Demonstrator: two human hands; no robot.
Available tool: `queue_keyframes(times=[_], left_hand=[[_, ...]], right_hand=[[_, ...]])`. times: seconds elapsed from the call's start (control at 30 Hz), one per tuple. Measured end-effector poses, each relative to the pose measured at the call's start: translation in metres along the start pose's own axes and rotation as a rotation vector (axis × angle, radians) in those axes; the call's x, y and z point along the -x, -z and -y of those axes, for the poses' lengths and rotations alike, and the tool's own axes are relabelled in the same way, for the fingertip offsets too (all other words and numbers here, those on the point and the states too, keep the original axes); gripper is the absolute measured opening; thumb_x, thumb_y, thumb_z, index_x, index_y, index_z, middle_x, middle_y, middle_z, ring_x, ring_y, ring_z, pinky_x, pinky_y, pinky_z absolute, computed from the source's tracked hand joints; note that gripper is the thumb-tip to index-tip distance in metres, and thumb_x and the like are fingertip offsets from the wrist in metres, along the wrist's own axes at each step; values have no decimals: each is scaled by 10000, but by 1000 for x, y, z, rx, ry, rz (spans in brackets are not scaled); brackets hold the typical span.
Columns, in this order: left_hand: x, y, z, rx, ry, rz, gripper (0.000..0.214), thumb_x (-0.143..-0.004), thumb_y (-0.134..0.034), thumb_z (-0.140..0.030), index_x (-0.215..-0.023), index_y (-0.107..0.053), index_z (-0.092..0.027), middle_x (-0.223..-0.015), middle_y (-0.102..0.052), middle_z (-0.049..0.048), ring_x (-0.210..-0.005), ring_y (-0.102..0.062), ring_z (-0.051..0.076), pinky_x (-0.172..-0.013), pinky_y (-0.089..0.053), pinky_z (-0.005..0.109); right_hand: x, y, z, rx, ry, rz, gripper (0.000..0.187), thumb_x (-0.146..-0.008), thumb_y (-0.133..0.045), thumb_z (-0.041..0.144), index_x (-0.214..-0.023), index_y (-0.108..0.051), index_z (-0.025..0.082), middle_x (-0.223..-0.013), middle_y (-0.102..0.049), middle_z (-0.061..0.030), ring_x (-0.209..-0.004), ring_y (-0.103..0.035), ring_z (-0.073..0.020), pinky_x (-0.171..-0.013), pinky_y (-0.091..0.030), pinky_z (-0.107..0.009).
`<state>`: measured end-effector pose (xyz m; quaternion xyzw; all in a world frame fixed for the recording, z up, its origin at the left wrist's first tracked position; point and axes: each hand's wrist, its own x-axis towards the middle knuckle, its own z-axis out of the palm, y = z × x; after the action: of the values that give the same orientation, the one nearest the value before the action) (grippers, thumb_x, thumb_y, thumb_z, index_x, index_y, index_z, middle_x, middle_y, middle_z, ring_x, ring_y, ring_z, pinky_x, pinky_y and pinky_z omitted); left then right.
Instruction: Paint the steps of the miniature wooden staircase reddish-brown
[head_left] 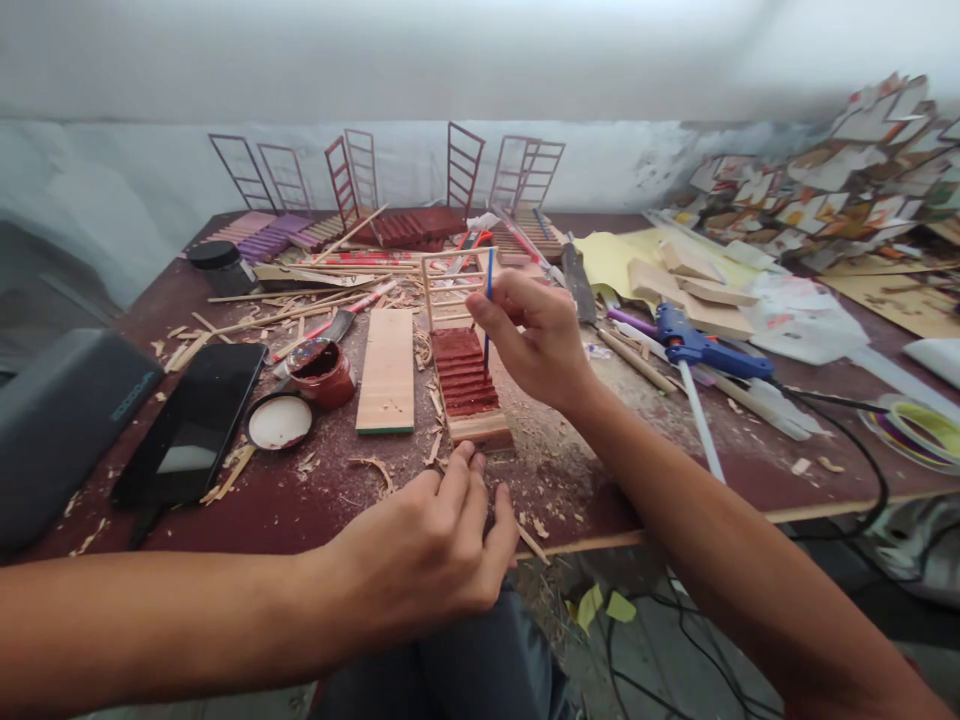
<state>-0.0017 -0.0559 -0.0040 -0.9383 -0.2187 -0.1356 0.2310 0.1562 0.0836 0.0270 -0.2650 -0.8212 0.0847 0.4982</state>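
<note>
A small wooden model (461, 370) stands on the table in front of me, with ridged steps painted dark red and a bare ladder-like frame (442, 290) upright at its far end. My right hand (536, 335) is closed in a pinch around a slim blue paintbrush (487, 345), held upright, its lower end at the right edge of the red steps. My left hand (442, 530) has its fingers stretched out, fingertips at the model's unpainted near end. Left of the model are a flat wooden board (385, 370), an open jar of dark red paint (322, 375) and its lid (280, 421).
Several finished models with ladder frames (465, 165) line the back. A phone (195, 420) and dark case (71, 420) lie left. Rightward are a blue glue gun (705, 345) with its cable, wood blocks (697, 300) and a ribbon spool (915, 430). Shavings and sticks litter the tabletop.
</note>
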Motion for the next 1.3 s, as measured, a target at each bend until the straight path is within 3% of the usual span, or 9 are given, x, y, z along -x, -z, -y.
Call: queue_keyframes(times=[0.27, 1.07, 1.17, 1.3], left_hand=[[1, 0, 1, -14, -4, 20, 393, -940, -559, -310, -1181, -602, -2, -1133, -655, 300, -1103, -650, 395, -779, -585, 391], [2, 1, 0, -1, 0, 26, 390, -952, -543, -308, -1173, -601, 8, -1139, -645, 315, -1105, -643, 411, -775, -591, 395], [1, 1, 0, -5, -2, 26, 381, -945, -553, -297, -1167, -605, 8, -1130, -647, 318, -1095, -647, 416, -767, -592, 396], [1, 1, 0, 3, -4, 30, 386, -953, -545, -300, -1175, -605, 9, -1133, -643, 324, -1091, -648, 422, -735, -595, 387]], right_hand=[[2, -4, 5, -82, 53, 16, 340, -924, -599, 233, -669, -379, 194, -601, -271, 76, -548, -243, -58, -536, -249, -241], [6, -12, 15, -172, 86, 33, 317, -918, -628, 328, -665, -522, 170, -580, -440, 58, -528, -358, -48, -519, -299, -230], [7, -12, 14, -232, 42, 3, 321, -920, -621, 339, -667, -503, 181, -581, -466, 51, -521, -390, -49, -512, -314, -237], [6, -8, 12, -300, -127, -88, 346, -935, -578, 401, -677, -445, 213, -538, -433, 56, -489, -389, -65, -473, -301, -252]])
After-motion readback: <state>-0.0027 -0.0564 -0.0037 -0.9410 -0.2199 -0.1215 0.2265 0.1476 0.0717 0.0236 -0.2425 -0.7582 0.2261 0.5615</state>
